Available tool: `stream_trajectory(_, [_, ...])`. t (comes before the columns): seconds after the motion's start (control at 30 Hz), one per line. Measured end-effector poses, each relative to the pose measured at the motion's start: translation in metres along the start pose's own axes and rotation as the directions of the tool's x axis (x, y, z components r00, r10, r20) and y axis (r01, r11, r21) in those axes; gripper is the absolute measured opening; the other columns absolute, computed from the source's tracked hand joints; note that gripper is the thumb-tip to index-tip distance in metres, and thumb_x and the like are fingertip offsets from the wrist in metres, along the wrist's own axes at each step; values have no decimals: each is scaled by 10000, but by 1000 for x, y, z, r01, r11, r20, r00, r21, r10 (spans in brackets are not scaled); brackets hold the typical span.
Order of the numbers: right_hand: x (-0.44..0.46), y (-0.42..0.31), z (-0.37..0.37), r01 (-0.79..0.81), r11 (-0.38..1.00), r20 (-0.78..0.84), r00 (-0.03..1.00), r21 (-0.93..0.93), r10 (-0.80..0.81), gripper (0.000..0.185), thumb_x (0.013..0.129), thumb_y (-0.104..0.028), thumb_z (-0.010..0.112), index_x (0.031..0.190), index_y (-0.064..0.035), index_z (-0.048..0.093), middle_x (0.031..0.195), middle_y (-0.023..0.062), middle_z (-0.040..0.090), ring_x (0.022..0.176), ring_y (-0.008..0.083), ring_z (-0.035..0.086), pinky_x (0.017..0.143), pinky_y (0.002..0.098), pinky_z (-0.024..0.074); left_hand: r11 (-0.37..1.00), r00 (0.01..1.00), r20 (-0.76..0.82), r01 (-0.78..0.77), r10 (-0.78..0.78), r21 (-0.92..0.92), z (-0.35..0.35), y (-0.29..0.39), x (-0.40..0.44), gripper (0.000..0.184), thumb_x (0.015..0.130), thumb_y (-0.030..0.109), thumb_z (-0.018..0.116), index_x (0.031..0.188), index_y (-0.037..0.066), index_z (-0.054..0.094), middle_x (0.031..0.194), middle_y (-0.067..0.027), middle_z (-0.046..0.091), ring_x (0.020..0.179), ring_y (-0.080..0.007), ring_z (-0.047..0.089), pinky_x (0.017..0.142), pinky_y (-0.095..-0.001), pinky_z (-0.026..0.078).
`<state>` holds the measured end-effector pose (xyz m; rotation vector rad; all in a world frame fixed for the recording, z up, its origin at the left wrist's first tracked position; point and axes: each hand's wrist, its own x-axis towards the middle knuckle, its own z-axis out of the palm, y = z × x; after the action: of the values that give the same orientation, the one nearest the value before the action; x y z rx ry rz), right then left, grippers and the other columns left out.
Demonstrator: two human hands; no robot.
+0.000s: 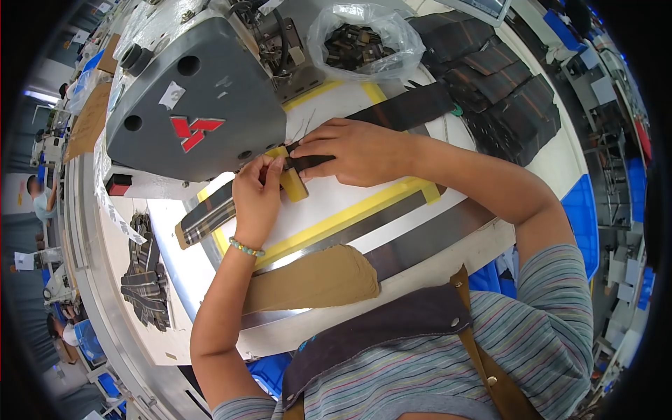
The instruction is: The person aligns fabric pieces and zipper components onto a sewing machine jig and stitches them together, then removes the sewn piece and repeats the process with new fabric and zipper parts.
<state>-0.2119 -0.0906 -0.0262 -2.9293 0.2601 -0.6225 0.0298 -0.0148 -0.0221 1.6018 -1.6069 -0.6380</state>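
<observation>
A long dark plaid fabric strip runs slantwise across the white work plate under the machine head, its lighter checked end at the lower left. My left hand is closed, thumb and finger pinched at the strip's middle beside a small yellow-tan piece. Facing it from the right, my right hand has bent fingers closed on a narrow dark fabric piece by the left fingertips. The fingers partly hide where these pieces meet.
The grey machine head stands close at the left. Behind are a clear bag of small plaid pieces and stacked dark fabric panels. More plaid pieces lie left. A tan padded piece lies along the front edge.
</observation>
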Motion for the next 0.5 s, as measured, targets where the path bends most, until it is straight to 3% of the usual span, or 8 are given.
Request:
stream_trajectory(0.1, [-1,2,3,5,1000,-19,1000,21,-5,517,811,-46,687,1303,-201,730,1496,87,588,1363,284,546,1114,439,465,984,986,-32,-163,165,75,-5,-5,-6,170,973,129,719,918,-31,697,808,-95,663,755,-231,589,669,-334,488])
stream_trajectory(0.2, [-2,0,4,-19,998,2,1000,60,19,489,823,-61,679,1293,-185,731,1524,120,545,1400,304,510,1137,455,443,947,961,0,-273,276,168,-14,-3,-19,176,952,104,733,1059,-37,737,1047,-115,680,993,-262,587,809,-367,519])
stream_trajectory(0.3, [1,-2,2,-44,994,31,999,95,41,460,837,-79,666,1284,-167,730,1537,148,514,1434,324,472,1161,472,414,956,975,103,-216,199,198,-20,12,-31,286,927,73,737,1195,-27,739,1247,-142,621,1149,-312,529,941,-419,500])
stream_trajectory(0.5, [1,-3,3,-57,991,38,998,119,52,437,849,-89,652,1274,-151,730,1525,175,515,1449,349,450,1182,489,387,821,905,210,-424,370,382,-21,10,-33,405,930,114,715,1320,9,694,1381,-164,553,1268,-394,483,1078,-492,412])
